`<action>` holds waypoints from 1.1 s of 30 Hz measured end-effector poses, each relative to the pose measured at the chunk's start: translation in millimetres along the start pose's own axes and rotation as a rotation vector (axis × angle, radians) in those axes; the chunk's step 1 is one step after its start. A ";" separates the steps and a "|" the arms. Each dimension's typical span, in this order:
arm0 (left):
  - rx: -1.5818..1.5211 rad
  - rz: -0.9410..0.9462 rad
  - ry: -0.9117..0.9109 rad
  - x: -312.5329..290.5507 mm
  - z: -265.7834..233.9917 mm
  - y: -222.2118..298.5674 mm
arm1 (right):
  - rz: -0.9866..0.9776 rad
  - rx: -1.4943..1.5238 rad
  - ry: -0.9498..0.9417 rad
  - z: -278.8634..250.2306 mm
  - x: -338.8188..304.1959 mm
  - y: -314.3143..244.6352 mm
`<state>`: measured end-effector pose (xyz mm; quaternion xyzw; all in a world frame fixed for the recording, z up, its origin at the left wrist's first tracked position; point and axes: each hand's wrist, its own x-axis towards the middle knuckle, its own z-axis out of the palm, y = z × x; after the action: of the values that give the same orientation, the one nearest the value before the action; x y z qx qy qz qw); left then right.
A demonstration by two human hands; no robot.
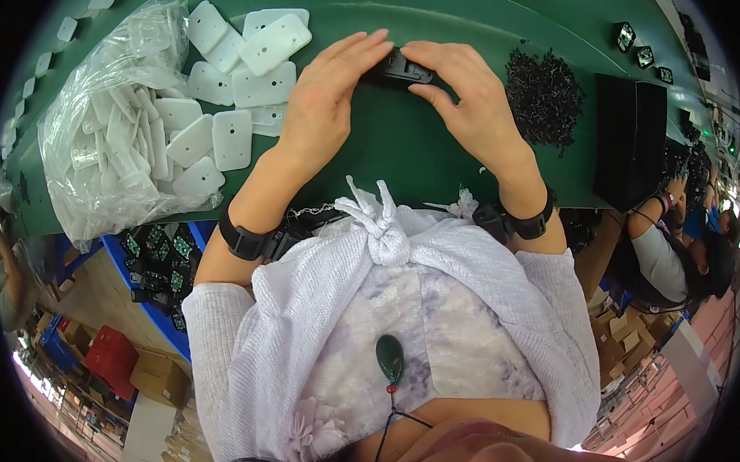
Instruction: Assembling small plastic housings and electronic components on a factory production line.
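Observation:
A small black plastic housing (407, 67) with recesses in its face lies between my two hands, at or just above the green tabletop. My right hand (465, 90) grips its right end, index finger along the far edge and thumb at the near corner. Curved around the left end is my left hand (324, 94), its long fingers together against the part. The left fingertips hide that end, and the left thumb's contact cannot be made out. White flat plates (275, 45) with rounded corners and small holes lie loosely piled beside my left hand.
A clear plastic bag (118, 143) full of white plates stands at the left. Right of my hands are a heap of small dark screws (543, 95) and a black box (630, 137). Black units (624, 36) line the far right; a co-worker (664, 255) sits at the right.

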<state>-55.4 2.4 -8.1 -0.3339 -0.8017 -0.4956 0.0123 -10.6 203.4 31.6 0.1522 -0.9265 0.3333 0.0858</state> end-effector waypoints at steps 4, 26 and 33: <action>0.082 -0.001 -0.056 -2.7 1.2 -6.4 | 0.008 -0.032 0.003 3.1 -0.6 -1.1; -0.595 -0.618 -0.054 9.9 1.3 11.6 | 0.418 0.928 0.032 -0.4 8.6 1.0; -0.767 -0.672 -0.131 9.4 -4.9 17.6 | 0.390 0.837 0.102 4.4 21.7 -4.9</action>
<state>-54.7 8.4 11.6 -0.0687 -0.6245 -0.7085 -0.3214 -29.6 192.1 36.7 -0.0201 -0.7183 0.6954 -0.0018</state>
